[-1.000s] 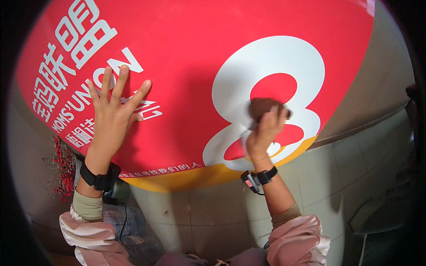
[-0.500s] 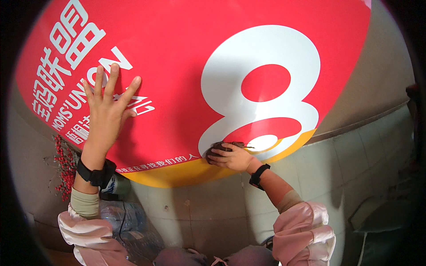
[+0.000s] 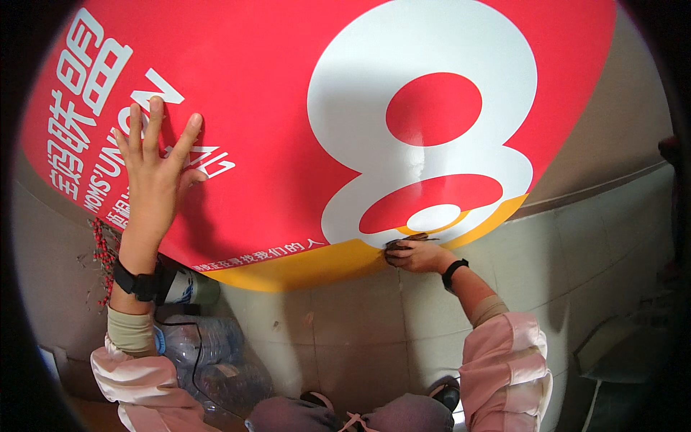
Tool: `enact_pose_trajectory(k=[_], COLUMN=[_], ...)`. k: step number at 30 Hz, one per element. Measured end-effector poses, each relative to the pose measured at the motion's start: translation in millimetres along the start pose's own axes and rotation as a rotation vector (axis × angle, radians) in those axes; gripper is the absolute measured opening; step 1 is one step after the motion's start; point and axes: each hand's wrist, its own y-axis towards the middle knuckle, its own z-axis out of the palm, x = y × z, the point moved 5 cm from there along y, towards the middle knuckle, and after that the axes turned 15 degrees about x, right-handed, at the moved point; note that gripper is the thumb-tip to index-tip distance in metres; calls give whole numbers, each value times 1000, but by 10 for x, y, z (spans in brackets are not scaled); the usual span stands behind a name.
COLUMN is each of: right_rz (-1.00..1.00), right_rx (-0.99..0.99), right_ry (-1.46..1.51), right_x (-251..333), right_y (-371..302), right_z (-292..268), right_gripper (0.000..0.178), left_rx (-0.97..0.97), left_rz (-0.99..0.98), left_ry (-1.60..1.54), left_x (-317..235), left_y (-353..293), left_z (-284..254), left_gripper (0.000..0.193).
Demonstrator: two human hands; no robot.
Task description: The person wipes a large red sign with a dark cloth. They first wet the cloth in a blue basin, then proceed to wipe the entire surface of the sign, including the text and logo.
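A large glossy red panel (image 3: 252,86) with white lettering, a big white figure and a yellow band along its lower edge fills the upper view. My left hand (image 3: 152,173) lies against its left part, fingers spread over the lettering, holding nothing. Near the panel's lower edge, below the white figure, my right hand (image 3: 423,257) grips a dark cloth (image 3: 400,246). The cloth presses on the yellow band and is partly covered by my fingers. Black bands circle both wrists.
Large clear plastic bottles (image 3: 201,340) stand on the floor at lower left, with a black cable across them. Beside them are a greenish container (image 3: 194,286) and stems of red berries (image 3: 105,248). Pale floor tiles (image 3: 360,320) run below the panel; a dark object (image 3: 622,349) sits at right.
My right hand has moved the cloth rightward and slightly down along the panel's lower edge. My left hand stays spread on the lettering. The view has shifted a little.
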Motion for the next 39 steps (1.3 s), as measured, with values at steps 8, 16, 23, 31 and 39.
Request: enact_pose_trajectory(k=[8,16,23,31,39], right_rz=[-3,25,2,919,1838], right_rx=[170,285,523,421,-1342], right_ry=[-102,-150,-159,519,1509], right_x=[12,5,-270,-803,-245], right_y=[-614,-984,-1647,-2877,-3700], right_z=[372,552,636,525,284], right_gripper=[39,38,25,30,44], left_rx=[-12,-32,-45,-57,-9], left_rz=[25,38,45,55,-17], left_ry=[35,66,73,105,100], left_x=[26,28,34,28,8], left_y=[-9,-7,-12,8,-1], left_z=[29,42,40,46,34], left_gripper=[86,83,83,84,84])
